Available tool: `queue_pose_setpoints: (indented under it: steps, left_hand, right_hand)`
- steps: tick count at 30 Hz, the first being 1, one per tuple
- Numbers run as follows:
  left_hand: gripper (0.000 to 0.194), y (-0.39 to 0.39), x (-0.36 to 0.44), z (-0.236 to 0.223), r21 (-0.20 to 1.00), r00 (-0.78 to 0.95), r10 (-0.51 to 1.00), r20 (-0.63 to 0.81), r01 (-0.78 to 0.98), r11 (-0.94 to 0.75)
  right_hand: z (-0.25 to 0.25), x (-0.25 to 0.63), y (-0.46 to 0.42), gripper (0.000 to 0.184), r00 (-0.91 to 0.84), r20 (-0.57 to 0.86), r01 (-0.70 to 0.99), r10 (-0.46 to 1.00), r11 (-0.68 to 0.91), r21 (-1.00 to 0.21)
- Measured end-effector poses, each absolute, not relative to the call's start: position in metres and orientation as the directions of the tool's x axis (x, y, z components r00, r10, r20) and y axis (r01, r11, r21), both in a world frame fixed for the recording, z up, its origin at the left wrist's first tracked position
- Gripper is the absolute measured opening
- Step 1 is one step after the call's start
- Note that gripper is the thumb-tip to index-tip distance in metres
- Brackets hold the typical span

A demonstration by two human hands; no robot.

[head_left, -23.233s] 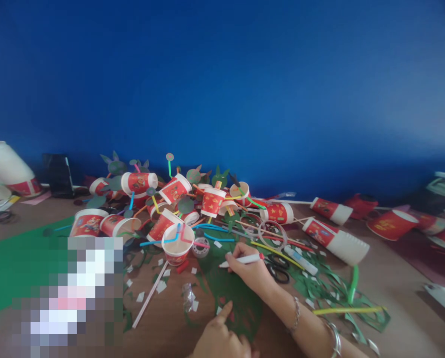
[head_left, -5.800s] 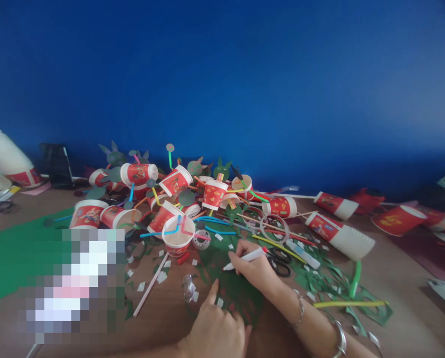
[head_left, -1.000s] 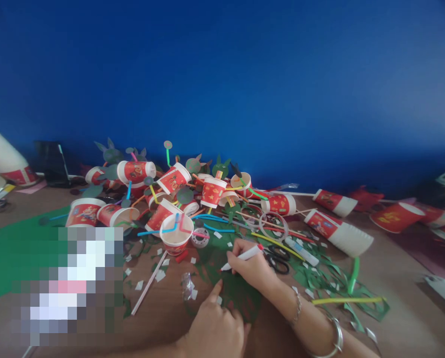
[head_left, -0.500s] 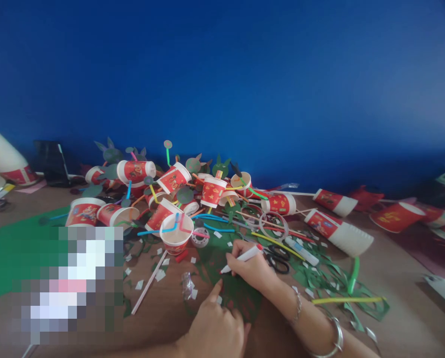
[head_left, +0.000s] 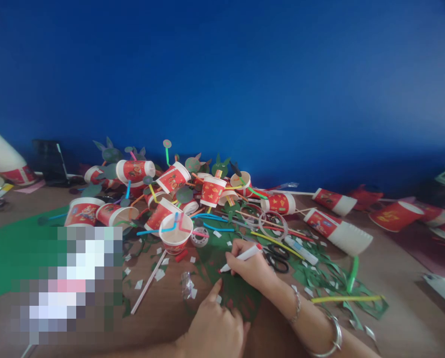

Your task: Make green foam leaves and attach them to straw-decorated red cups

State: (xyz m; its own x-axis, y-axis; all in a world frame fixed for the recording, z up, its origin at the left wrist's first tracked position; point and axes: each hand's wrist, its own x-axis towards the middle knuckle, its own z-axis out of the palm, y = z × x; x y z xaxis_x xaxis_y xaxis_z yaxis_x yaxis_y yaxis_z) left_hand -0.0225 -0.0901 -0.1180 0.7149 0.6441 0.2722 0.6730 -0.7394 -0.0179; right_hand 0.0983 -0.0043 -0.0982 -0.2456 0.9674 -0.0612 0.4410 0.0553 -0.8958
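Note:
My right hand (head_left: 250, 266) is closed around a white marker pen (head_left: 243, 256) with a red end. Its red tip touches, or nearly touches, a dark green sheet of paper (head_left: 241, 303) with reddish marks on it. Just below the tip, my left hand (head_left: 215, 323) rests on the sheet, index finger stretched out and holding nothing. A small red cap (head_left: 181, 256) lies left of the sheet. Beyond my right hand are black-handled scissors (head_left: 278, 261) and a glue tube (head_left: 302, 251).
Red-and-white paper cups (head_left: 175, 236) with bent straws and green paper cut-outs are heaped towards the blue wall (head_left: 222, 74). Right of my hand lie green paper scraps (head_left: 319, 278), a yellow straw (head_left: 347, 299) and stacked cups (head_left: 338, 233). A larger green sheet (head_left: 17, 253) is at left.

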Motion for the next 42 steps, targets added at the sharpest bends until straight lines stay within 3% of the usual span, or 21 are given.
queue_pose_setpoints:
  steps: [29,42]
  left_hand:
    - [0.024,-0.0913,-0.0203,-0.1176,0.011,0.679,0.682,0.272,0.706,-0.708]
    - [0.027,-0.0908,-0.0214,-0.1191,-0.014,0.662,0.646,0.379,0.702,-0.712]
  right_hand:
    - [-0.0971,0.0967,-0.0035,0.022,-0.225,-0.057,0.412,0.973,0.042,-0.910]
    - [-0.0964,0.0961,-0.0028,0.023,-0.213,-0.033,0.447,0.977,0.068,-0.892]
